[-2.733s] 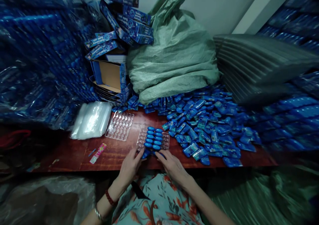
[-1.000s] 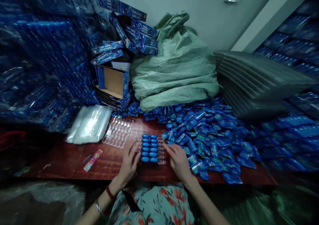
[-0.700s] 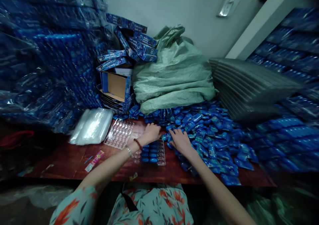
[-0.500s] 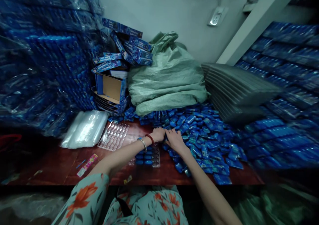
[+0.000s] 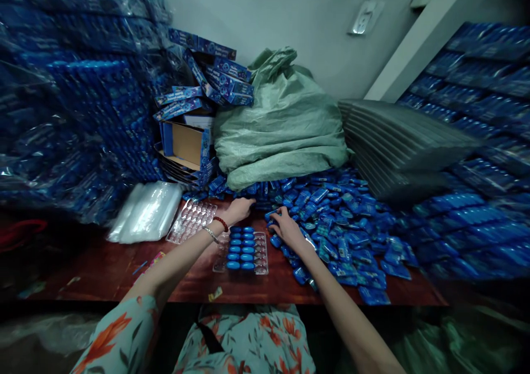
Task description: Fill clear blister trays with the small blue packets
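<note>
A clear plastic tray (image 5: pixel 261 252) lies on the red table, its middle columns filled with shiny blue pieces (image 5: pixel 240 250) and its outer cups bare. Beyond the tray, my left hand (image 5: pixel 240 210) has its fingers bent at the near edge of the blue packets; what they hold, if anything, is hidden. My right hand (image 5: pixel 286 226) pinches a small blue packet (image 5: pixel 272 214) at the left side of the large pile of blue packets (image 5: pixel 335 225). A red bead bracelet and a silver one circle my left wrist.
An empty cup tray (image 5: pixel 192 219) and clear plastic bags (image 5: pixel 146 211) lie to the left. Behind stand open blue boxes (image 5: pixel 186 145), a green sack (image 5: pixel 281 126) and stacked grey sheets (image 5: pixel 406 142). Blue packaged goods rise on both sides.
My hands have moved apart, the left one up and to the left. More of the filled tray shows between my arms. The view has shifted slightly.
</note>
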A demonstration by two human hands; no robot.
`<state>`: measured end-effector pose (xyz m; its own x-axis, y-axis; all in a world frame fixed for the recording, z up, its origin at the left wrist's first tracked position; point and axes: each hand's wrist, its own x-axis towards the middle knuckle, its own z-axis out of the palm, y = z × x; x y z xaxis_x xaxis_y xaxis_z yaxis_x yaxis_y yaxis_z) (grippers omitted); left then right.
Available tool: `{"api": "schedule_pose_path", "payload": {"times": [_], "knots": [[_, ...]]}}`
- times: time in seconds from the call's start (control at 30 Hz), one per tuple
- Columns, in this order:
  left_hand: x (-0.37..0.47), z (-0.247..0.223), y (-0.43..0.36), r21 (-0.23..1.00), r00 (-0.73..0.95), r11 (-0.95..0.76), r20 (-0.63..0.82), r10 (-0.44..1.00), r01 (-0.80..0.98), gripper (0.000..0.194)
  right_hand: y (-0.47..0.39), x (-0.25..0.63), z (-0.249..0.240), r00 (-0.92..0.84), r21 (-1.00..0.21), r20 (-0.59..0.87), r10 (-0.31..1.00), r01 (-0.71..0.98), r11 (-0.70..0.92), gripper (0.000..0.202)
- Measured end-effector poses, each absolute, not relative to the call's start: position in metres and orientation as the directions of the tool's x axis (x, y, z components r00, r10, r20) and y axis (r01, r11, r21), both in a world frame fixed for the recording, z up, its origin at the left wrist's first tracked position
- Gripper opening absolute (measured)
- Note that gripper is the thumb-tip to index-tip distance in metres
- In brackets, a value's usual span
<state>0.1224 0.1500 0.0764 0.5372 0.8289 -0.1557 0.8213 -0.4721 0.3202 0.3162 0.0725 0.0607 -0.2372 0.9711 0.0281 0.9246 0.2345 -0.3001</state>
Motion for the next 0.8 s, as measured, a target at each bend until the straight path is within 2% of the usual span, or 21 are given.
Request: {"api": "schedule_pose_path", "payload": {"times": [0.1, 0.27, 0.33, 0.4, 0.47, 0.53, 0.63, 0.8], "knots": [[0.097, 0.072, 0.149, 0.409, 0.525, -0.456, -0.069, 0.848, 0.791, 0.033, 0.078, 0.32, 0.057, -0.218, -0.475, -0.004, 0.976, 0.859, 0.19, 0.033], [0.055, 0.067, 0.124, 0.555, 0.404, -0.369, 0.065, 0.913, 0.746, 0.03, 0.08, 0.331, 0.053, -0.34, -0.533, -0.043, 0.939, 0.803, 0.266, 0.054], [0.04, 0.064, 0.11, 0.701, 0.325, -0.308, 0.114, 0.939, 0.643, 0.033, 0.075, 0.33, 0.053, -0.388, -0.545, -0.009, 0.922, 0.775, 0.321, 0.05], [0.027, 0.06, 0.098, 0.858, 0.265, -0.241, 0.129, 0.956, 0.453, 0.036, 0.067, 0.326, 0.055, -0.383, -0.543, 0.045, 0.923, 0.766, 0.345, 0.041], [0.019, 0.055, 0.087, 0.927, 0.231, -0.187, 0.115, 0.966, 0.324, 0.038, 0.058, 0.322, 0.057, -0.318, -0.533, 0.101, 0.943, 0.783, 0.321, 0.033], [0.014, 0.051, 0.078, 0.921, 0.2, -0.177, 0.112, 0.973, 0.346, 0.035, 0.048, 0.319, 0.059, -0.218, -0.513, 0.13, 0.967, 0.82, 0.254, 0.031], [0.012, 0.049, 0.069, 0.838, 0.194, -0.253, 0.179, 0.965, 0.483, 0.029, 0.036, 0.317, 0.06, -0.09, -0.491, 0.104, 0.99, 0.862, 0.13, 0.032], [0.014, 0.045, 0.062, 0.757, 0.295, -0.379, 0.254, 0.921, 0.531, 0.02, 0.022, 0.311, 0.06, -0.046, -0.576, 0.095, 0.994, 0.812, 0.093, 0.028]]}}
